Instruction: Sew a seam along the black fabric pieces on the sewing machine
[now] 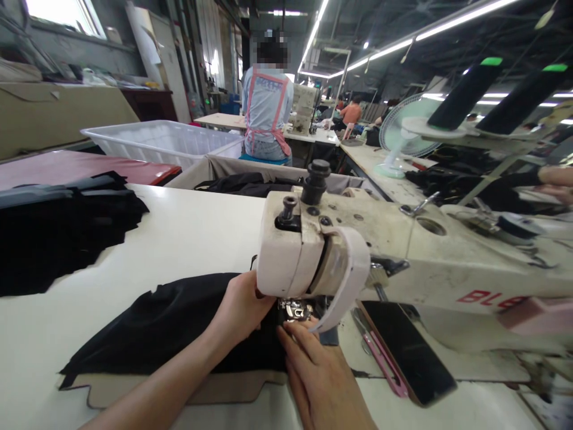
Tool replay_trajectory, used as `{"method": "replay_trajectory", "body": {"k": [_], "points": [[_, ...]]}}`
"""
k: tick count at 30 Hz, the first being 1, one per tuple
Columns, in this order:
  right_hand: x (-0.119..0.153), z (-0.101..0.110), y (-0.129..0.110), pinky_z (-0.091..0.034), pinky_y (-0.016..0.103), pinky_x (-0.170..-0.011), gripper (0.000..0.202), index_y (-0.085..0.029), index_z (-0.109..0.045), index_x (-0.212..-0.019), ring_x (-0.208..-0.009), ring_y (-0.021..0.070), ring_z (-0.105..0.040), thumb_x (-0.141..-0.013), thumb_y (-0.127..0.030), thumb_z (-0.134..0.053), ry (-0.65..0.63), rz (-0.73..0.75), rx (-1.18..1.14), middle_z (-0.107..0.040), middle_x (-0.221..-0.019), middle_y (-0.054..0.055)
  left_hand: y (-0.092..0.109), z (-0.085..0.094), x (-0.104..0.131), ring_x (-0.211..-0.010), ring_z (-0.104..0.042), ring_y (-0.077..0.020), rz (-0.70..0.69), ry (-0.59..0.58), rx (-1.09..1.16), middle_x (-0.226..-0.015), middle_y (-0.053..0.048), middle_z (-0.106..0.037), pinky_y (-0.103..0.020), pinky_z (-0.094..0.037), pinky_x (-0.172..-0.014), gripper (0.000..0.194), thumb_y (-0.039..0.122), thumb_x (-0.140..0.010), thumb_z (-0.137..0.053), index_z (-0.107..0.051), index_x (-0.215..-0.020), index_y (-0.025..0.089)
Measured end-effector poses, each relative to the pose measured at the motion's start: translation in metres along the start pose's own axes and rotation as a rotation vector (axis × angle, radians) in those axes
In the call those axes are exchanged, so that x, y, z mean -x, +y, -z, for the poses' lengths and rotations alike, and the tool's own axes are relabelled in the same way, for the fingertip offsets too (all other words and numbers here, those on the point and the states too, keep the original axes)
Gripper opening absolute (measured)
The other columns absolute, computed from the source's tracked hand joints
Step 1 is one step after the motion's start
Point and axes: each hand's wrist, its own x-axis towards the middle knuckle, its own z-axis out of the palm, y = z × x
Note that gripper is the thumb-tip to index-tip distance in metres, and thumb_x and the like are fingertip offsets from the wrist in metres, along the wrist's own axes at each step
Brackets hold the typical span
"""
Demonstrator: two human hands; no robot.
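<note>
The left hand [242, 307] lies flat on the black cloth [165, 325], fingers spread open and pressing it down just left of the presser foot [295, 310] of the sewing machine [358, 257]. The right hand [320, 370] rests on the cloth in front of the foot, fingers loose, gripping nothing. The cloth lies on the white table [179, 233]. A phone [405, 349] and pink snips [380, 358] sit to the right
</note>
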Motion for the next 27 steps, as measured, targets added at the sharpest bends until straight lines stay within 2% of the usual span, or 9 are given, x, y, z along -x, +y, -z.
{"method": "replay_trajectory", "body": {"k": [2,4,6,8,11,13,17,22,27], "points": [[0.001,-0.001,0.000,-0.055,0.051,-0.092,0.048,-0.015,-0.044,-0.137,-0.117,0.0300,-0.056,-0.089,-0.009,-0.043,-0.017,-0.008,0.002,-0.056,-0.132,0.012,0.001,0.010,0.016,-0.073,-0.059,-0.0198,-0.067,0.027,-0.032,-0.078,-0.005,-0.065,-0.030,-0.047,-0.069,0.014,0.020,-0.084,-0.050,-0.063,-0.080,0.016],[0.001,-0.002,0.000,-0.054,0.051,-0.093,0.045,-0.016,-0.047,-0.133,-0.118,0.0302,-0.055,-0.089,-0.010,-0.044,-0.019,-0.015,-0.011,-0.056,-0.133,0.011,0.002,0.020,0.039,-0.087,-0.057,-0.0244,-0.219,-0.046,-0.102,-0.093,-0.006,-0.066,-0.038,-0.045,-0.083,0.013,0.030,-0.083,-0.060,-0.065,-0.088,0.020],[0.002,-0.001,-0.001,-0.052,0.051,-0.095,0.039,-0.016,-0.051,-0.127,-0.119,0.0294,-0.054,-0.089,-0.009,-0.044,0.015,-0.029,-0.056,-0.057,-0.131,0.011,0.001,0.026,0.060,-0.088,-0.056,-0.0256,-0.415,-0.225,-0.237,-0.097,-0.005,-0.064,-0.039,-0.045,-0.082,0.023,0.034,-0.083,-0.063,-0.064,-0.103,0.022],[0.003,0.002,-0.003,-0.050,0.048,-0.097,0.034,-0.016,-0.053,-0.120,-0.118,0.0272,-0.053,-0.089,-0.007,-0.043,0.061,-0.039,-0.117,-0.059,-0.127,0.012,0.000,0.030,0.070,-0.084,-0.056,-0.0242,-0.493,-0.333,-0.334,-0.095,-0.006,-0.063,-0.035,-0.046,-0.072,0.021,0.027,-0.092,-0.051,-0.061,-0.109,0.021],[0.008,0.007,-0.009,-0.052,0.040,-0.094,0.028,-0.016,-0.054,-0.112,-0.112,0.0222,-0.055,-0.088,-0.006,-0.042,0.120,-0.075,-0.188,-0.060,-0.117,0.013,-0.002,0.036,0.064,-0.077,-0.055,-0.0200,-0.376,-0.343,-0.282,-0.085,-0.006,-0.058,-0.030,-0.045,-0.065,0.032,0.021,-0.099,-0.030,-0.062,-0.098,0.017],[0.015,0.005,-0.015,-0.053,0.040,-0.094,0.034,-0.015,-0.053,-0.117,-0.112,0.0233,-0.056,-0.085,-0.009,-0.047,0.101,-0.046,-0.157,-0.061,-0.118,0.013,-0.001,0.040,0.057,-0.076,-0.056,-0.0175,-0.304,-0.355,-0.218,-0.086,-0.005,-0.056,-0.027,-0.045,-0.065,0.028,0.022,-0.098,-0.034,-0.061,-0.098,0.017],[0.028,-0.007,-0.022,-0.049,0.049,-0.100,0.062,-0.014,-0.045,-0.136,-0.120,0.0301,-0.052,-0.075,-0.010,-0.055,-0.002,0.081,0.016,-0.058,-0.131,0.009,0.002,0.039,0.058,-0.088,-0.055,-0.0211,-0.493,-0.424,-0.325,-0.100,-0.006,-0.057,-0.031,-0.049,-0.075,0.032,0.013,-0.091,-0.044,-0.053,-0.121,0.019],[0.030,-0.012,-0.016,-0.047,0.046,-0.104,0.057,-0.016,-0.050,-0.133,-0.119,0.0273,-0.054,-0.076,-0.013,-0.057,-0.009,0.140,0.006,-0.062,-0.126,0.007,0.002,0.023,0.070,-0.084,-0.052,-0.0234,-0.590,-0.410,-0.524,-0.102,-0.007,-0.059,-0.033,-0.046,-0.062,0.021,0.014,-0.093,-0.046,-0.052,-0.112,0.016],[0.016,0.001,-0.006,-0.045,0.043,-0.107,0.048,-0.018,-0.054,-0.126,-0.108,0.0205,-0.062,-0.080,-0.005,-0.048,-0.035,0.161,-0.041,-0.068,-0.114,0.005,-0.001,0.012,0.069,-0.086,-0.050,-0.0214,-0.574,-0.322,-0.506,-0.104,-0.006,-0.058,-0.036,-0.044,-0.075,0.018,0.016,-0.096,-0.045,-0.051,-0.113,0.016]]}}
